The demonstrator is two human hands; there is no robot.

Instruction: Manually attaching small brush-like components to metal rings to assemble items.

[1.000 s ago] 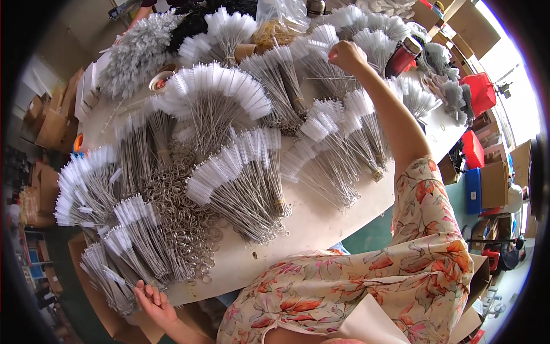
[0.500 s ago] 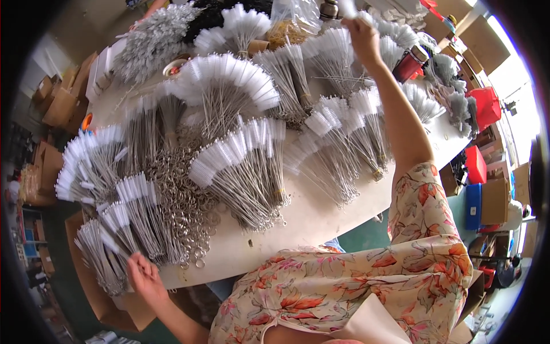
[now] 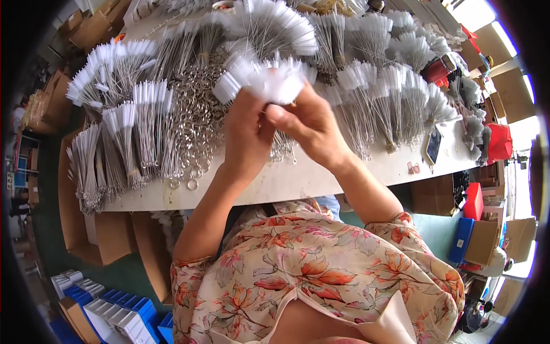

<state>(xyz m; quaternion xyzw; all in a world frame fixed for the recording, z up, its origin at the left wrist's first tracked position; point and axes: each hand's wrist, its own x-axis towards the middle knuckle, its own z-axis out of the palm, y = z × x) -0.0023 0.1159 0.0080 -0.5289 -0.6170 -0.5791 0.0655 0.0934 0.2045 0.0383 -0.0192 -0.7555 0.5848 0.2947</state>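
My left hand [image 3: 246,132] and my right hand [image 3: 315,126] are close together above the near middle of the table. The fingers of both are closed around white-bristled brushes [image 3: 276,85], smeared by motion, so their number cannot be told. My right thumb lies across the near side of the grip; the fingertips are partly hidden. Behind my hands lies a fanned pile of similar brushes [image 3: 228,86] with thin wire stems, mostly covered by them. Loose metal rings [image 3: 195,123] are heaped left of my left hand.
Brush bundles [image 3: 153,123] stand on the left of the white table [image 3: 240,192], with more [image 3: 395,109] on the right. A phone [image 3: 433,146] and a red flask [image 3: 440,69] are at the right. Cardboard boxes [image 3: 117,235] and blue-and-white bins [image 3: 123,312] are below left.
My right hand has come back from the far right side with something white. My left hand has left the bundles at the left edge, and both hands now meet in the middle. The view has shifted.
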